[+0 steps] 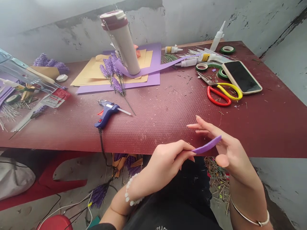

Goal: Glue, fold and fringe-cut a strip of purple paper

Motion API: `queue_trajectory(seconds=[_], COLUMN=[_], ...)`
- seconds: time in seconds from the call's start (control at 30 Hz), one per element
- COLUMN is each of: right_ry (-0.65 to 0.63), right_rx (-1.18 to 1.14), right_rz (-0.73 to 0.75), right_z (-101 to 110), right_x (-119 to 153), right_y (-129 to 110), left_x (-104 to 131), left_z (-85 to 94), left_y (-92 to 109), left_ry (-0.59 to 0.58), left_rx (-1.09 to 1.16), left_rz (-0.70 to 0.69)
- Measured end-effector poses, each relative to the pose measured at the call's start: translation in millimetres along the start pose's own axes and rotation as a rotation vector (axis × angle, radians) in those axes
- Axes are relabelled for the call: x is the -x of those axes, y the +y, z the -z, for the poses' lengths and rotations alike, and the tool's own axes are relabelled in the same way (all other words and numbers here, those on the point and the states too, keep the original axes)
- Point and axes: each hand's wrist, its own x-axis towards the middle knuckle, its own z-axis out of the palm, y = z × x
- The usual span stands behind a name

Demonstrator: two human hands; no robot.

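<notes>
On my feed, the purple strip (pixel 207 146) is short and narrow, smooth and vivid in color, with a slight upward curve toward its right end. I see it near the front edge of the dark red surface (pixel 155 127). The left hand (pixel 168 161) has its fingers closed on the strip's left end, pinching it against the thumb; the rest sticks out to the right, free of that grip. The right hand (pixel 231 151) is open, fingers spread and thumb apart, gripping nothing. The strip's right end overlaps it in my view, and I can't tell whether they touch. Farther back, I have the scissors (pixel 220 92) with one red and one yellow handle, just beside the phone (pixel 242 76). The blue glue gun (pixel 107 113) lies on the surface, well to the left of both hands.
</notes>
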Motion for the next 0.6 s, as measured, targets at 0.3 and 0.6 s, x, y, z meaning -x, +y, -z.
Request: queue_trajectory(seconds=[0.3, 0.6], right_ry=[0.112, 0.067], right_rx=[0.06, -0.372], right_rz=[0.074, -0.081], right_z=[-7.2, -17.3], right_x=[2.8, 2.5], right_y=[-3.5, 9.0], left_x=[-1.6, -2.9], left_z=[-1.8, -2.0], left_y=[2.8, 2.7], left_ry=[-0.017, -0.076], left_rx=[-0.044, -0.078], left_rz=[0.094, 0.085])
